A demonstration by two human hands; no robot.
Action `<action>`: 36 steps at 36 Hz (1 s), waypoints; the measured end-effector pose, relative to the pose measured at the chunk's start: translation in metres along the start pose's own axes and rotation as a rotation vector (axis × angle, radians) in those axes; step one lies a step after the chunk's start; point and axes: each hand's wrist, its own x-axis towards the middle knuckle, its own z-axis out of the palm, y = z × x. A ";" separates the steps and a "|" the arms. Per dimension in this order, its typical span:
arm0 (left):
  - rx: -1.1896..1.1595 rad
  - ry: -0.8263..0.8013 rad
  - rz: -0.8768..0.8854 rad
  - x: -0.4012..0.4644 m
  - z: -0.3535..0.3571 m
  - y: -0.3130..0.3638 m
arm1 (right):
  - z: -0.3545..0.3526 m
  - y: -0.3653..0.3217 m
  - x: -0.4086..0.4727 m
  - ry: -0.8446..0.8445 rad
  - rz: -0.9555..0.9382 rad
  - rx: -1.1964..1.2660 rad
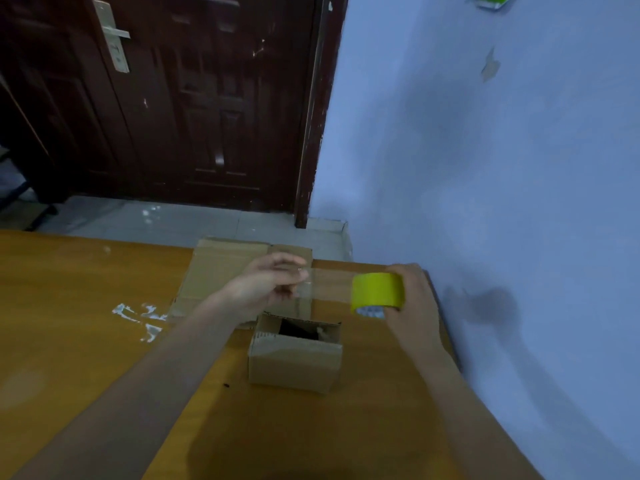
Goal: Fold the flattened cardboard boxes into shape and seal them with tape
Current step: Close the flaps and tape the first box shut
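Your left hand (273, 284) pinches the clear tape strip (325, 284); your right hand (410, 292) grips the yellow roll (377, 291). Next, stick it across the small box (294, 362) below.

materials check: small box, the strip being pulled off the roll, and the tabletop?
Small box: plain brown cardboard, matte, with creased flaps and raw edges.
Strip: clear glossy plastic film; cardboard shows through it.
Roll: looks yellow, likely stacked clear layers or a tinted core.
Tabletop: orange wood-grain, smooth sheen, probably laminate or veneer.
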 end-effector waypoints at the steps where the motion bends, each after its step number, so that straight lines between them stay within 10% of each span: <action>1: -0.015 0.008 0.000 0.000 0.004 -0.003 | 0.000 0.000 -0.002 0.069 0.054 0.094; 10: -0.142 -0.114 -0.228 -0.005 0.024 -0.021 | -0.012 0.014 0.009 0.495 0.461 0.841; 36: 0.152 0.140 -0.255 0.018 -0.022 -0.036 | 0.006 0.027 0.009 -0.072 -0.050 0.075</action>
